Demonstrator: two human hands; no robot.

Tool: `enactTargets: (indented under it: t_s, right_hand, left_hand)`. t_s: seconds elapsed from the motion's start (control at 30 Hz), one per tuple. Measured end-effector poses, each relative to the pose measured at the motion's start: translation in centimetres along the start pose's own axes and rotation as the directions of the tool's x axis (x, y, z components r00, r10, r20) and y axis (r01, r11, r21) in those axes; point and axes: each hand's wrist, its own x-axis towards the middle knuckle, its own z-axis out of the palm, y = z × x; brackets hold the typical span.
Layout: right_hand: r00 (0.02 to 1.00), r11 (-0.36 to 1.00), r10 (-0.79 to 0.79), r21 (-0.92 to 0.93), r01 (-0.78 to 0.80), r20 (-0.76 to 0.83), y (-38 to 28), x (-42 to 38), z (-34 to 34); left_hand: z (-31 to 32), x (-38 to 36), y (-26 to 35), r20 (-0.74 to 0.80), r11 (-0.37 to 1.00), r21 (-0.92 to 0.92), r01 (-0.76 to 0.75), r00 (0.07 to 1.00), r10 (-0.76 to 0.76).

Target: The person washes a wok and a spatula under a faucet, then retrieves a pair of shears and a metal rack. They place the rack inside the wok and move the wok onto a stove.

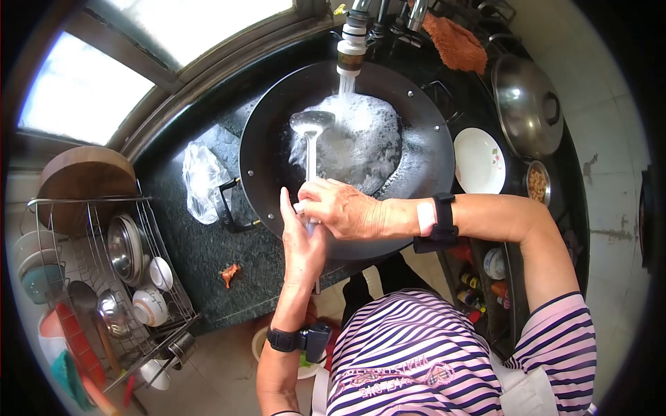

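Observation:
A metal ladle (311, 152) with a long pale handle reaches over a large dark wok (430, 156). My right hand (343, 210) is closed around the handle, and a bit of something white shows at its fingers. Just below it, my left hand (303, 249) holds the lower handle, one finger stretched upward; the handle's end sticks out beneath. Water runs from the tap (352, 52) into the wok, where foamy water (368, 139) has gathered. The ladle's head lies beside the stream, over the foam.
A white plate (479, 163), a metal lid (527, 107) and a small bowl of brown bits (538, 182) stand right of the wok. A clear plastic bag (202, 182) and an orange scrap (230, 275) lie left. A dish rack (166, 267) stands at far left.

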Motion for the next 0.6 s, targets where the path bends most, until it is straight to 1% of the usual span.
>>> enactTargets:
  t_s: [0.03,0.07,0.1,0.13,0.17,0.2,0.23,0.27,0.3,0.33,0.37,0.4,0.43,0.47,0.5,0.53,0.57,0.6]
  right_hand:
    - [1.0,1.0,0.004,0.003,-0.004,0.011,0.4,0.1,-0.2]
    - [1.0,0.998,0.006,-0.069,-0.006,0.001,1.1,0.3,-0.3]
    - [1.0,0.99,0.008,-0.142,-0.009,-0.007,2.2,0.4,-0.4]
    - [0.994,0.972,-0.023,-0.233,-0.002,-0.105,3.8,0.7,-0.4]
    - [0.994,0.967,0.023,-0.249,-0.05,-0.111,5.7,1.0,-0.7]
    - [0.989,0.956,0.081,-0.271,-0.113,-0.126,7.0,1.3,-1.5]
    - [0.98,0.94,0.137,-0.292,-0.175,-0.145,7.9,1.5,-2.3]
    - [0.979,0.939,0.139,-0.293,-0.178,-0.148,8.6,1.5,-2.9]
    - [0.969,0.937,0.171,-0.273,-0.216,-0.181,9.0,1.5,-3.5]
    - [0.956,0.933,0.203,-0.252,-0.255,-0.213,9.5,1.4,-4.1]
    - [0.955,0.933,0.206,-0.252,-0.258,-0.213,10.6,1.0,-4.4]
    - [0.926,0.904,0.3,-0.244,-0.353,-0.228,12.2,0.5,-4.4]
    - [0.889,0.867,0.39,-0.23,-0.442,-0.241,13.4,0.1,-4.2]
    - [0.891,0.871,0.387,-0.223,-0.438,-0.239,14.6,-0.2,-3.9]
    - [0.85,0.792,0.469,-0.31,-0.525,-0.24,15.3,-0.3,-3.8]
    - [0.798,0.696,0.548,-0.393,-0.601,-0.25,15.9,-0.4,-3.4]
    - [0.799,0.698,0.548,-0.391,-0.6,-0.249,16.2,-0.9,-2.5]
    - [0.789,0.663,0.586,-0.451,-0.598,-0.185,15.8,-1.4,-1.5]
  left_hand:
    - [-0.1,0.0,0.4,0.0,1.0,-0.004,-0.008,1.0,0.008]
    - [-0.2,0.0,0.2,0.001,1.0,-0.002,-0.011,1.0,0.011]
    - [-0.3,-0.2,-0.1,0.021,0.996,0.073,-0.042,0.999,0.041]
    - [-0.3,-0.4,-0.2,0.046,0.987,0.145,-0.076,0.997,0.07]
    - [-0.4,-0.9,0.0,0.058,0.99,0.132,-0.041,0.998,0.034]
    - [-0.5,-1.0,-1.3,0.075,0.951,0.209,-0.23,0.973,0.219]
    - [-0.8,-0.9,-1.6,0.107,0.868,0.28,-0.41,0.912,0.397]
    - [-1.1,-2.0,-1.4,0.157,0.992,0.104,-0.077,0.986,0.06]
    - [-1.7,-2.6,0.1,0.158,0.992,0.103,-0.076,0.986,0.059]
    - [-2.3,-3.0,1.8,0.195,0.986,-0.069,0.154,0.971,-0.138]
    - [-2.8,-3.3,2.9,0.263,0.898,-0.226,0.378,0.911,-0.317]
    - [-3.2,-3.5,3.2,0.308,0.833,-0.371,0.41,0.901,-0.306]
    - [-3.7,-3.5,3.8,0.364,0.724,-0.473,0.502,0.86,-0.358]
    - [-4.3,-3.6,3.7,0.434,0.566,-0.586,0.58,0.814,-0.385]
    - [-4.8,-3.6,3.7,0.507,0.385,-0.668,0.637,0.768,-0.391]
    - [-4.9,-3.7,2.9,0.556,0.246,-0.715,0.654,0.746,-0.367]
    - [-4.9,-3.8,2.2,0.554,0.246,-0.715,0.654,0.746,-0.37]
    - [-4.8,-3.8,1.7,0.604,0.028,-0.75,0.66,0.703,-0.376]
